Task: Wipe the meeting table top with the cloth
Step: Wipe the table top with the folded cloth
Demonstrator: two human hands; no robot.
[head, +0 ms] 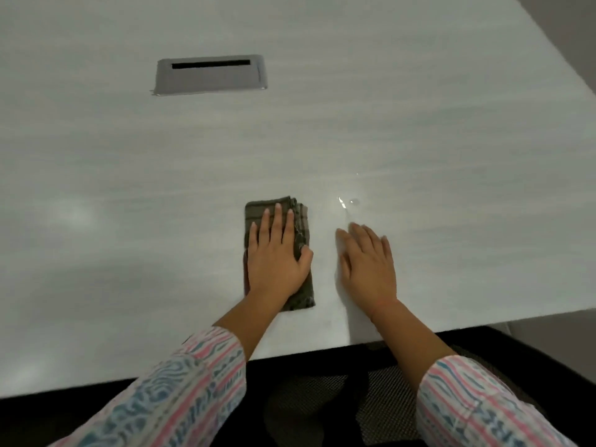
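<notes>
Two hands on the table (pixel 129 188)
Left hand (pixel 275 256) lies flat, fingers spread, on the cloth (pixel 301 221); right hand (pixel 367 262) rests flat beside it.

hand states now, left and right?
Left hand: open, flat, pressing the cloth.
Right hand: open, flat over bare table, holding nothing.
</notes>
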